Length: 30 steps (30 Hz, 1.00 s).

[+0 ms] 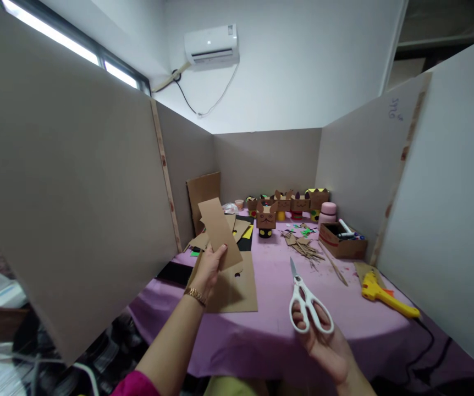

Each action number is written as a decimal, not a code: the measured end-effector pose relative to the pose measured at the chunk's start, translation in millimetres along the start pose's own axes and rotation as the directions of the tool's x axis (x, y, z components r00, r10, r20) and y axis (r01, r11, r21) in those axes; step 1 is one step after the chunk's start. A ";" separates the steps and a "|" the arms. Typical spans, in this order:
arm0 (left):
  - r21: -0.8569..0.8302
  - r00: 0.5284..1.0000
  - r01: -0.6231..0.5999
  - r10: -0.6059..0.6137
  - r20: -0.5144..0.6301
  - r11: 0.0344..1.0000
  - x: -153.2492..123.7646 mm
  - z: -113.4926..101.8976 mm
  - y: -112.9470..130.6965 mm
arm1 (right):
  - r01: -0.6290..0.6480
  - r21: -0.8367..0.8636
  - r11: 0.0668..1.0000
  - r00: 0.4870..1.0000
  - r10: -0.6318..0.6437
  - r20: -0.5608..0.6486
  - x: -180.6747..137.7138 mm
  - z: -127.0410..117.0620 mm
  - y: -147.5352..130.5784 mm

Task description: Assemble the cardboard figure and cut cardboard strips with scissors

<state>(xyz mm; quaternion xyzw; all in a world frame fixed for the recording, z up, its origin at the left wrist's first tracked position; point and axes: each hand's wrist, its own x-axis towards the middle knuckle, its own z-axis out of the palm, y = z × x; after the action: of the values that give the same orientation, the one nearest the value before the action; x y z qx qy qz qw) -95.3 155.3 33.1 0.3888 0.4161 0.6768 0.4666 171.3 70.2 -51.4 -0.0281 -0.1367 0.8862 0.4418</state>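
Observation:
My left hand (209,269) is raised over the purple table (270,330) and pinches a cut strip of brown cardboard (219,230) upright. Under it lies a larger flat cardboard sheet (237,291) with small holes cut in it. My right hand (323,344) grips white-handled scissors (308,300), fingers through the loops, blades closed and pointing away from me. The scissors are to the right of the strip and do not touch it.
A yellow glue gun (383,294) lies at the right with its cord trailing off. Cardboard scraps (305,248), a box of markers (342,239), a pink bottle (328,212) and several small cardboard box figures (266,218) stand farther back. Grey partition boards (76,181) wall the table.

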 end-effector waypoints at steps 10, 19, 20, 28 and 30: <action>0.011 1.000 -0.011 0.011 -0.012 1.000 -4.3 1.3 33.0 | 0.057 -0.135 0.989 0.997 -0.065 -0.051 -7.1 20.5 19.8; -0.078 0.996 -0.021 0.028 0.088 0.997 -55.7 31.8 40.4 | 0.129 -0.847 0.516 0.921 -0.378 -0.090 -18.4 49.5 41.1; -0.089 0.994 -0.016 0.025 0.104 0.996 -64.1 36.2 41.1 | 0.119 -0.880 0.460 0.932 -0.358 -0.061 -21.4 51.9 41.7; -0.139 0.981 0.022 0.005 0.196 0.990 -108.3 62.4 51.4 | 0.164 -0.951 0.261 0.958 -0.272 0.090 -40.9 71.8 45.7; -0.140 0.978 0.024 0.006 0.206 0.990 -111.7 65.7 52.3 | 0.169 -0.953 0.252 0.953 -0.290 0.092 -41.4 74.1 45.3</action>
<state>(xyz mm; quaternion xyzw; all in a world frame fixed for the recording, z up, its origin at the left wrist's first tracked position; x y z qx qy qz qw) -22.0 50.4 89.2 0.4209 0.3181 0.6585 0.5367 148.7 -4.6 4.7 -0.3101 -0.6159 0.5529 0.4678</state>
